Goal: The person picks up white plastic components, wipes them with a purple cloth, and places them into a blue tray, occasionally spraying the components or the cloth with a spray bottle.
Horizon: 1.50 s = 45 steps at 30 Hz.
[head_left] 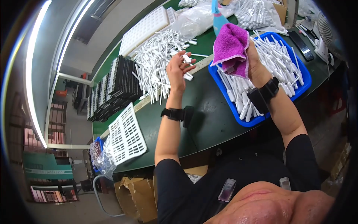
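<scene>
A purple terry cloth (231, 50) is bunched in my right hand (256, 61), above a blue tray (242, 121). White plastic sticks with wider ends (278, 59) fill that tray. To the left, my left hand (176, 71) is raised with bent fingers at the edge of a heap of similar white sticks (156, 56). Between its fingers sits a small white plastic piece (187, 59), apparently the wide end of one such stick; the fingers hide part of it.
Stacked black slotted trays (121, 80) stand left of the heap, with a white perforated basket (126, 136) nearer me. Behind lie white hole trays (145, 30) and clear plastic bags (197, 18). A light-blue spray bottle (218, 20), phone (301, 45) and fan (328, 31) stand around.
</scene>
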Each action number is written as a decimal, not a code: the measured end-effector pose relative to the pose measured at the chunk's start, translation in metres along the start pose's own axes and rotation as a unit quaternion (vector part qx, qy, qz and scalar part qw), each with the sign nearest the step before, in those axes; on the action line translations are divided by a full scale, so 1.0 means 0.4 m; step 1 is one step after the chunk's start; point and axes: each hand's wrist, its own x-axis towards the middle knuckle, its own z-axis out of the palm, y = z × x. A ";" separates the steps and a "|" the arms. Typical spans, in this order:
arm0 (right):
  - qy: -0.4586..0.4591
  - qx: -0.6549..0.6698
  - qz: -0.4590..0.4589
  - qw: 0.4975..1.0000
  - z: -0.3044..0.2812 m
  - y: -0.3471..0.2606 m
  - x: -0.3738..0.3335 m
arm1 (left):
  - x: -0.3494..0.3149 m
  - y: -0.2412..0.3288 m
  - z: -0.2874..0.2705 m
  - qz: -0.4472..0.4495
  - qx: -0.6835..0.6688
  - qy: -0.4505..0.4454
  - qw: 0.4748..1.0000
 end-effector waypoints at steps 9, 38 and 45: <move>-0.003 -0.044 0.014 0.999 0.019 0.060 -0.006 | -0.148 -0.079 -0.063 0.093 0.005 0.142 0.986; -0.119 -0.061 0.038 0.990 0.003 0.069 0.008 | -0.185 -0.092 -0.076 0.010 -0.062 0.136 0.989; 0.074 -0.035 0.051 0.995 0.014 0.107 0.040 | -0.186 -0.068 0.052 -0.009 -0.097 0.108 0.989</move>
